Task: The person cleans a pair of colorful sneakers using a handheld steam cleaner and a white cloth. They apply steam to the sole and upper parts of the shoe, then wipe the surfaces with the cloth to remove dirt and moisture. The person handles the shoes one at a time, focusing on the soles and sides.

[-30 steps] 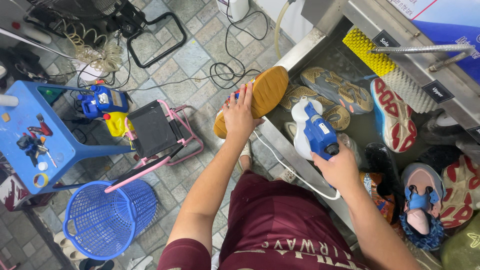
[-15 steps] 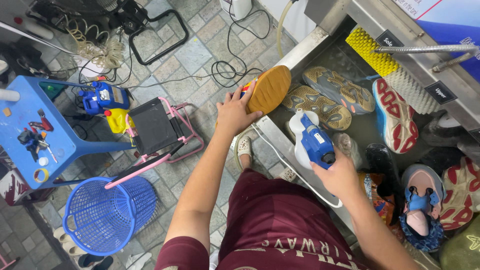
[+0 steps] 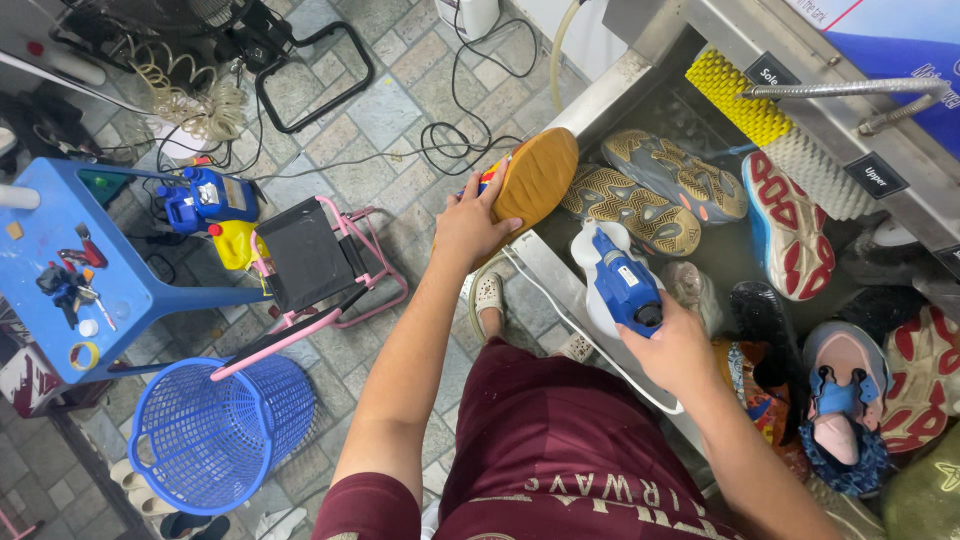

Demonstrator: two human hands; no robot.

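My left hand (image 3: 466, 226) grips a shoe with a tan gum sole (image 3: 534, 176), sole up, at the left rim of a steel wash trough (image 3: 585, 108). My right hand (image 3: 675, 348) holds a blue and white corded hand sprayer (image 3: 615, 281) by its handle, nozzle end toward the shoe, over the trough's near edge. Several wet sneakers lie soles up in the trough, among them a grey and tan pair (image 3: 660, 190) and a white shoe with a red sole (image 3: 788, 222).
A yellow and white roller brush (image 3: 775, 130) runs along the trough's back wall. On the tiled floor stand a pink folding stool (image 3: 310, 265), a blue mesh basket (image 3: 215, 430) and a blue plastic table (image 3: 60, 270) with small tools. Cables (image 3: 455, 150) trail across the floor.
My left hand has shifted its hold on the tan-soled shoe and tilted it slightly. My right hand has drawn the sprayer down and a little left, nearer my body.
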